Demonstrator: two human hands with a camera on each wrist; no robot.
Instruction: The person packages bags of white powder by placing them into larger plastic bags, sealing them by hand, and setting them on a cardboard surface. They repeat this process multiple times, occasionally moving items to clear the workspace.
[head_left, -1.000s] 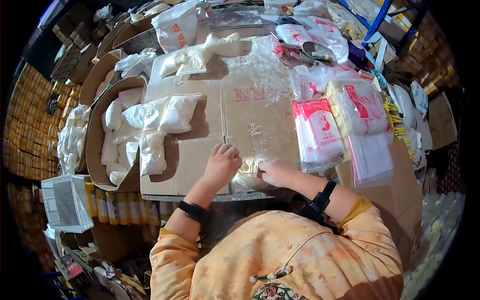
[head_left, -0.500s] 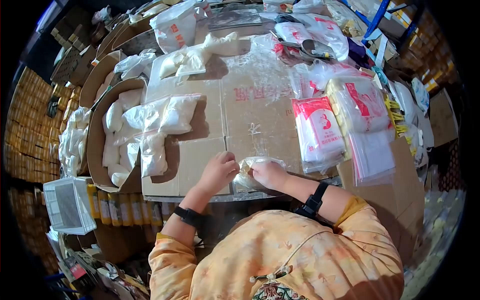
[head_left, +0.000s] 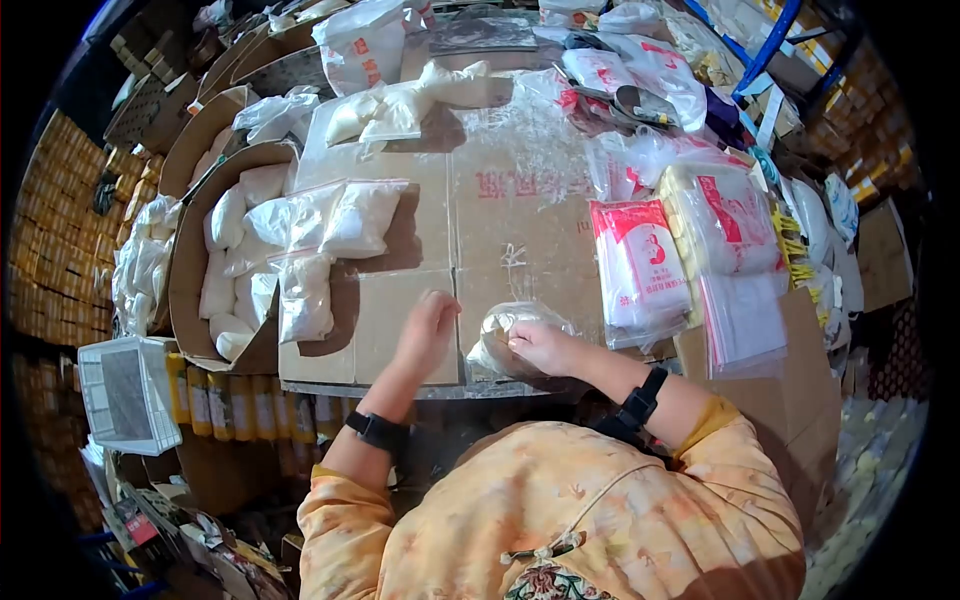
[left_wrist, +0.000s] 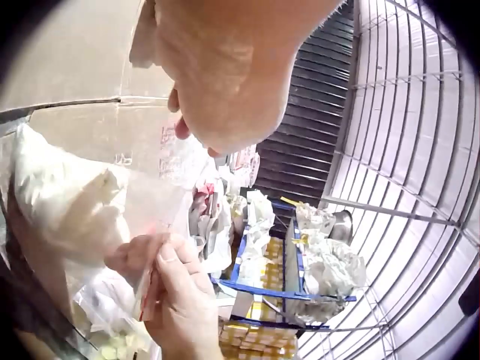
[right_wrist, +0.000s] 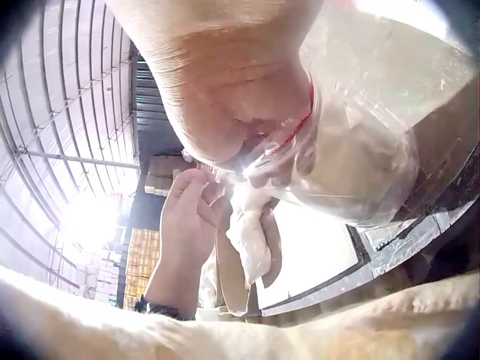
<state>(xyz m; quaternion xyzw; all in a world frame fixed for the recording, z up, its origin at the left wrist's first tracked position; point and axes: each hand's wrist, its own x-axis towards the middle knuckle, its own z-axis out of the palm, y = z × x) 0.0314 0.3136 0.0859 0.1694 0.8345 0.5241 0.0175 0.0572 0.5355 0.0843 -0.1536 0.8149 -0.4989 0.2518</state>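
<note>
A clear plastic zip bag (head_left: 490,330) filled with pale powder lies at the near edge of the cardboard-covered table. My right hand (head_left: 545,348) pinches the bag's top edge between thumb and fingers; the left wrist view shows this right hand (left_wrist: 180,292) on the red-lined rim beside the pale filling (left_wrist: 71,199). To the left of the bag, my left hand (head_left: 430,325) hovers apart from it with fingers loosely bent and nothing in them. In the right wrist view the left hand (right_wrist: 187,225) appears beyond the bag's clear film (right_wrist: 360,169).
Filled bags (head_left: 358,218) lie at left, partly over a cardboard box (head_left: 185,270) of similar ones. More filled bags (head_left: 395,112) sit at the back. Red-and-white packs of plastic bags (head_left: 640,265) are stacked on the right. A white crate (head_left: 128,395) stands left of the table.
My left hand has come off the bag's top and moved left, away from it. The right hand keeps its pinch on the rim, and the bag's top now stands wider.
</note>
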